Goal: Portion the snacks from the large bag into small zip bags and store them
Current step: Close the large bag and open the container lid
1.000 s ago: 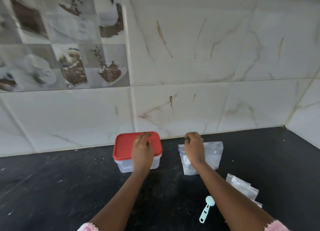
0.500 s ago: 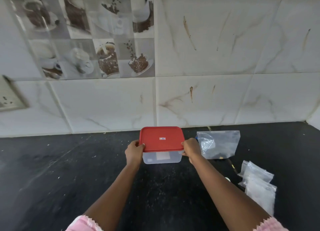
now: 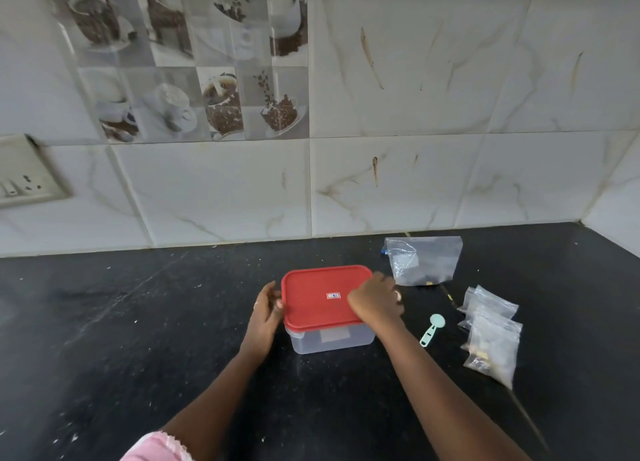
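left hand (image 3: 265, 310) fingers on left edge of red lid (image 3: 320, 296) | clear box (image 3: 330, 339) on black counter (image 3: 138, 339) | right hand (image 3: 375, 301) gripping lid's right edge | large bag (image 3: 424, 259) behind right | scoop (image 3: 432, 329) | small zip bags (image 3: 491, 332) far right

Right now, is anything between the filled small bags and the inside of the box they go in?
Yes. The red lid sits on the clear box, with the left hand at its left edge and the right hand on its right side. The filled small bags lie on the counter, right of the scoop.
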Demonstrator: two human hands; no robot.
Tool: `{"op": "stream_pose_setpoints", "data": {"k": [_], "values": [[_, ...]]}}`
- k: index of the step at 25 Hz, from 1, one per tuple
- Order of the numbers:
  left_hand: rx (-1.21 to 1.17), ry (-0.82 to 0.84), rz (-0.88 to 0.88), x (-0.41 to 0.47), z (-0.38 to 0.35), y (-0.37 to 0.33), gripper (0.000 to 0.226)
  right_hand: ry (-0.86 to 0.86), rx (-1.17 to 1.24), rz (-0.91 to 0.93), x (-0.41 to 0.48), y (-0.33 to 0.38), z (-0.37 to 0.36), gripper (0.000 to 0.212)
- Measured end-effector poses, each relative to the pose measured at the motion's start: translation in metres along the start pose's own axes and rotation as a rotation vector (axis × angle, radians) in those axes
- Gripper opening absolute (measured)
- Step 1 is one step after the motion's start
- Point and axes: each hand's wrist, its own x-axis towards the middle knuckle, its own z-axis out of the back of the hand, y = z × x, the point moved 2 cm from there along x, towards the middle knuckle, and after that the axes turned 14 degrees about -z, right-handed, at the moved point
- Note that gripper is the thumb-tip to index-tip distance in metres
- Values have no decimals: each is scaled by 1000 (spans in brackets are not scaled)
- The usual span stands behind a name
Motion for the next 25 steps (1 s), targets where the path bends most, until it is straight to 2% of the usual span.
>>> {"op": "stream_pose_setpoints", "data": {"k": [2, 4, 5, 7, 9, 11, 13, 14, 17, 21, 25], "values": [[48, 209, -68, -8, 1, 13, 120, 92, -154, 396, -23, 15, -17, 75], [86, 356, -101, -6, -1, 21, 133, 144, -418, 624, -38, 21, -41, 91], [90, 396, -98, -3, -3, 24, 140, 81, -538, 675, -38, 21, -51, 95], [126, 461, -117, 3, -7, 22, 152, -92, -638, 736, -35, 20, -64, 88], [145, 491, -140, 11, -12, 25, 152, -203, -666, 811, -34, 17, -70, 75], [134, 431, -123, 15, -14, 27, 148, -277, -701, 860, -35, 18, -74, 70], [144, 392, -155, 16, -16, 27, 144, -273, -728, 829, -31, 16, -78, 68], [153, 390, -175, 15, -17, 24, 141, -272, -723, 826, -29, 14, -80, 67], [167, 354, -196, 13, -17, 25, 136, -438, -666, 952, -24, 11, -87, 64], [167, 335, -201, 15, -16, 32, 139, -538, -281, 936, -31, 20, -65, 51], [141, 323, -188, 15, -16, 31, 132, -723, -56, 958, -29, 31, -29, 62]]}}
